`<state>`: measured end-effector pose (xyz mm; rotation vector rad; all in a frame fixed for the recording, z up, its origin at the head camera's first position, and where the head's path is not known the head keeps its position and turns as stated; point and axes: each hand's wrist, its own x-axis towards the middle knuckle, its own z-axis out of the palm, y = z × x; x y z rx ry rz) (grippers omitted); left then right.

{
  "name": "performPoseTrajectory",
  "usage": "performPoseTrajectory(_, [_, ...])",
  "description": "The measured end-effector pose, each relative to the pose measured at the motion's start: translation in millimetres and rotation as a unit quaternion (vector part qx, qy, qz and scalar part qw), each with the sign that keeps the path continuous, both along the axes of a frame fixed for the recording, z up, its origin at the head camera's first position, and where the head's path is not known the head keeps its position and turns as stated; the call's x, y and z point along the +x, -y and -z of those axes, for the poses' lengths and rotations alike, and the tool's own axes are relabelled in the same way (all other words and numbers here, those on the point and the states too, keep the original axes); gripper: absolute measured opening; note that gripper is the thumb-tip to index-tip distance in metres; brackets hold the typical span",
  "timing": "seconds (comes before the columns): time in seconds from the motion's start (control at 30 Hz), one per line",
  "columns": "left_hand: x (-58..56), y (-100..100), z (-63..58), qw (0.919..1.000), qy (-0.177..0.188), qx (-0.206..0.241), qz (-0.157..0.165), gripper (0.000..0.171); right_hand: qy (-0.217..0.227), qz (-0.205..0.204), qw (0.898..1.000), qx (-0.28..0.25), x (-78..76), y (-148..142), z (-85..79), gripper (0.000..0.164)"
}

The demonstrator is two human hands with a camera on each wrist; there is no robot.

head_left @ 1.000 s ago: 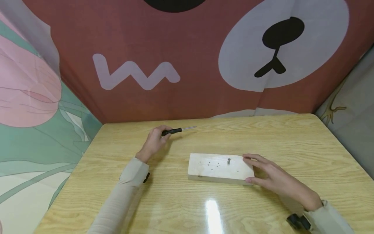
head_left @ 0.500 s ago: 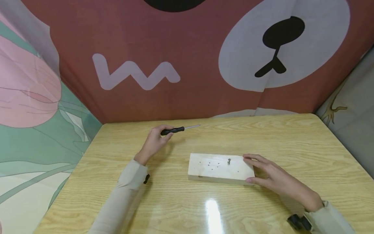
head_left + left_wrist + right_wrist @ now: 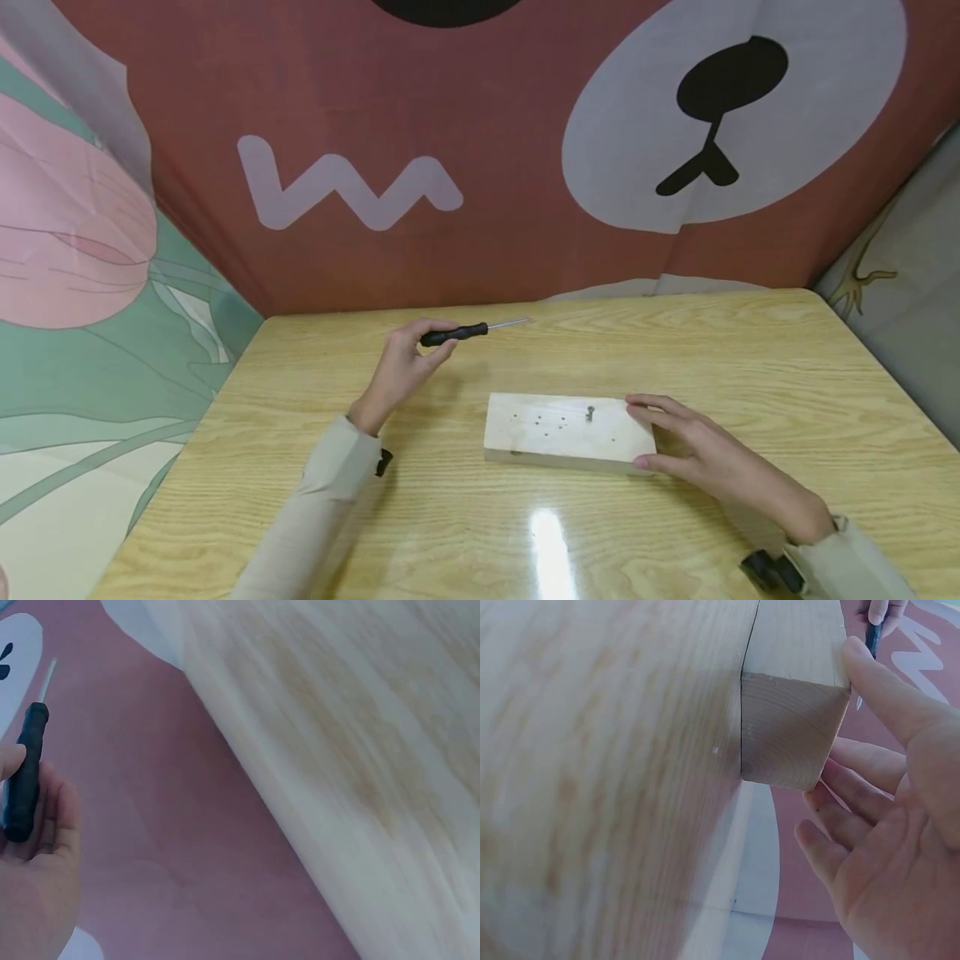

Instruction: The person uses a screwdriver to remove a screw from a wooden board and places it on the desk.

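Observation:
My left hand (image 3: 402, 365) holds a screwdriver (image 3: 456, 335) by its black handle, above the back left of the table. Its thin metal shaft points right; in the left wrist view the thumb presses the handle (image 3: 27, 769) against the fingers. A pale wooden block (image 3: 525, 442) lies flat at mid-table, with several small holes in its top. One screw (image 3: 590, 413) stands up out of it toward the right. My right hand (image 3: 705, 454) grips the block's right end, thumb at the near edge and fingers at the far edge. The right wrist view shows the block's end face (image 3: 791, 731).
The wood-grain table (image 3: 420, 517) runs back to a red-brown printed cloth (image 3: 375, 267) hanging behind it. Patterned cloths also hang at left (image 3: 75, 367) and right (image 3: 907, 292). A light reflection shines on the tabletop in front of the block.
My left hand has lifted the screwdriver a little and moved it to the right, and the shadow below has drifted away from it. The right hand and the block have stayed put.

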<state>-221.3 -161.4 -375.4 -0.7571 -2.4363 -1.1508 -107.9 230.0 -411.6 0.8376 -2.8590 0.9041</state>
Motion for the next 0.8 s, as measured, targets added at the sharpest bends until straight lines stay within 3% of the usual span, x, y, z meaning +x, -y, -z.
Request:
performPoseTrajectory(0.3, [8.5,-6,-6.1,0.9991,0.009,0.041,0.01,0.019,0.013,0.0,1.0,-0.01,-1.2,0,0.9,0.067])
performPoseTrajectory(0.8, [20.0,-17,-9.9,0.9967,0.014,0.072,0.036,0.016,0.021,0.0,1.0,-0.012,-1.4,0,-0.4,0.066])
